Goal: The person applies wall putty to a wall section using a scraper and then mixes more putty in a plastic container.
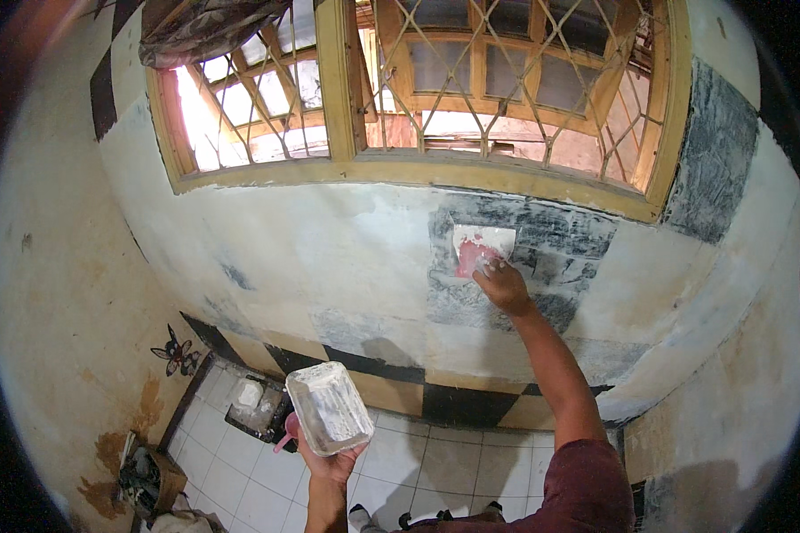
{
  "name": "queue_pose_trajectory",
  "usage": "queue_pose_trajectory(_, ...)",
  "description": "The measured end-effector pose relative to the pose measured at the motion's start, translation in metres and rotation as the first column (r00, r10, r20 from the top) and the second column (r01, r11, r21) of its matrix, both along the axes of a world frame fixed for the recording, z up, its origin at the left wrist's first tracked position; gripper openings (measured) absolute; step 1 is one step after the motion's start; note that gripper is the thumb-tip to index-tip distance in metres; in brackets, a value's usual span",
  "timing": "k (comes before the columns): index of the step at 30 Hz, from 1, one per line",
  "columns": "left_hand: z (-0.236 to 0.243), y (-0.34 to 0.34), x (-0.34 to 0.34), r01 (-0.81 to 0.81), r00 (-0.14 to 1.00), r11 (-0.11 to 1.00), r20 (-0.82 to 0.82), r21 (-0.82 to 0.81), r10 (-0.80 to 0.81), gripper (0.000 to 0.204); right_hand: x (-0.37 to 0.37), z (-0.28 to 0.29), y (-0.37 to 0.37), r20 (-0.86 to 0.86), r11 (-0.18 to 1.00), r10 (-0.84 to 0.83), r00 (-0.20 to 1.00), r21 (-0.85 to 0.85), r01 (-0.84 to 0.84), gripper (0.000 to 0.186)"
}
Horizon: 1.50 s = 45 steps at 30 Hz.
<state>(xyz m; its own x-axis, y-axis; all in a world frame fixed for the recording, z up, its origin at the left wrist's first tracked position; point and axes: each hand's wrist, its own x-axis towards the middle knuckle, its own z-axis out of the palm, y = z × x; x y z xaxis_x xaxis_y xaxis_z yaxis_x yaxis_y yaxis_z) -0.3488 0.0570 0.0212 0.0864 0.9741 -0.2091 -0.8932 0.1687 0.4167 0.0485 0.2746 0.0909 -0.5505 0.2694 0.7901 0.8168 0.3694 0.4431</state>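
My right hand (505, 286) grips a pink-and-white putty scraper (471, 249), whose wide blade lies against a mottled dark grey patch (564, 253) on the wall below the window. White material is smeared on the blade. Lower down, my left hand (327, 460) holds up a shallow rectangular tray (327, 404), streaked white inside, from underneath. Just left of that tray, a pink plastic dipper or cup (284, 435) shows in part, lower in the room.
A yellow-framed window (347, 167) with a diamond grille spans the upper wall. On the tiled floor (449, 462) at lower left stands a dark board or tray (240, 413) with white lumps. A box of clutter (151, 475) and a dark flower-shaped thing (176, 354) are by the left wall.
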Motion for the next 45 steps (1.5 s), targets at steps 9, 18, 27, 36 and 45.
queue_pose_trajectory(9, 0.005, 0.002, 0.005, 0.034, 0.999, 0.999, -0.029, 0.043, -0.033, 0.059, 0.015, 0.013, -0.036, 0.094, 0.990, -0.102, 0.990, 0.107, 0.091, 0.011)
queue_pose_trajectory(18, -0.004, 0.009, 0.019, 0.145, 0.987, 0.986, 0.064, 0.087, -0.150, 0.057, 0.051, 0.023, -0.048, 0.012, 0.989, -0.140, 0.990, 0.046, 0.139, 0.021)
queue_pose_trajectory(27, -0.009, 0.017, 0.041, 0.229, 0.969, 0.969, 0.069, 0.091, -0.235, 0.057, 0.037, -0.014, -0.071, -0.787, 0.982, -0.191, 0.587, -0.161, 0.104, 0.015)
queue_pose_trajectory(36, -0.006, 0.012, 0.060, 0.314, 0.949, 0.946, -0.020, 0.075, -0.314, 0.060, 0.001, -0.077, -0.086, -0.569, 0.772, -0.149, -0.809, 0.444, -0.455, 0.035)
queue_pose_trajectory(45, -0.003, 0.008, 0.061, 0.307, 0.951, 0.950, 0.011, 0.048, -0.308, 0.061, -0.002, -0.115, -0.094, -0.359, 0.774, -0.383, -0.851, 0.378, -0.508, 0.020)
